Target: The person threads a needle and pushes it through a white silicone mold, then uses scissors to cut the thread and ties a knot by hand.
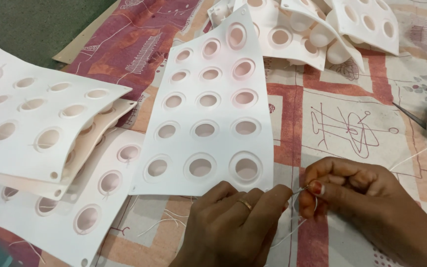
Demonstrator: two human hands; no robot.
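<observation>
Trays [208, 109] on patterned cloth [337, 123], perhaps bedding.

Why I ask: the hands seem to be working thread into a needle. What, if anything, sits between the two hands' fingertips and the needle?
Nothing visible. The left hand and right hand meet at the needle, pinching it directly; the white thread trails aside.

The left hand [233, 222] and the right hand [357, 198] pinch a thin needle [300, 189] with white thread [292, 232] between them, just below a white sheet with round holes [208, 113] on the patterned cloth [332, 113].
</observation>
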